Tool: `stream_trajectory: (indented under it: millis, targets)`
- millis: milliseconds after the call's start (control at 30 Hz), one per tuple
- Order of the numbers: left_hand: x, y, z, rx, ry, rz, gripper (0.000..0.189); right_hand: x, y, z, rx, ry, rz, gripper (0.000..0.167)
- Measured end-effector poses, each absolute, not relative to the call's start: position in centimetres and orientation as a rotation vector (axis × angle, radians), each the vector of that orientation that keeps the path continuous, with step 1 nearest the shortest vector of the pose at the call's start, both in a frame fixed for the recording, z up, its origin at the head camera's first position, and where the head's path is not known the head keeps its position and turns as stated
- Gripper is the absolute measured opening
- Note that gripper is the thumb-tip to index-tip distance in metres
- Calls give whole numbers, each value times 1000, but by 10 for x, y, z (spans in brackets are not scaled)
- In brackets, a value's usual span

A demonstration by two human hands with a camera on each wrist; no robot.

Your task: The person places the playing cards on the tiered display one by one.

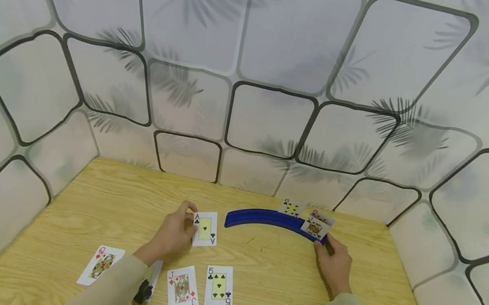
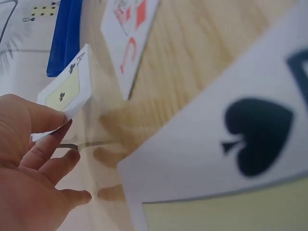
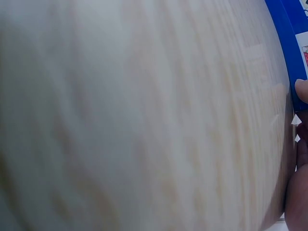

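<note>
Left fingers [image 2: 47, 115] pinch the ace of clubs [image 1: 205, 229] by its left edge; just right of it lies the blue card holder [image 1: 257, 216], long axis roughly along the desk's [image 1: 271, 277] far edge, right fingers [image 3: 302, 91] gripping the holder's right end.

Card [image 1: 205, 229] pinched by the left hand [image 1: 171, 233] reads A, with clubs. Nearer the person I read Q on a diamond card [image 1: 99, 264] left of that hand, J on another diamond card [image 1: 182, 289] and 5 on a club card [image 1: 219, 286] to its right. Beyond the right hand [image 1: 334, 264], 6 marks a black-pip card [image 1: 292, 208]; two overlapping cards [image 1: 316, 225] by its fingertips have indices too small to read surely.
</note>
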State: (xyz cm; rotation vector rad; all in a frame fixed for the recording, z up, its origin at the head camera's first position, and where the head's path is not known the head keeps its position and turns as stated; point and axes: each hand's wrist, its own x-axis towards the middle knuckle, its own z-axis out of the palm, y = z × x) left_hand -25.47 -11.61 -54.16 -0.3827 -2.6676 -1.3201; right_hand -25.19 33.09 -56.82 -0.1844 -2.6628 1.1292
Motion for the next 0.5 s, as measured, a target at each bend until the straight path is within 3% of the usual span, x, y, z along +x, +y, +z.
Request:
stream_trajectory:
  millis: [500]
  targets:
    - [-255, -114, -526, -345, -2625, -1476, 33, -252, 331, -568, -206, -2659, 1153, 58]
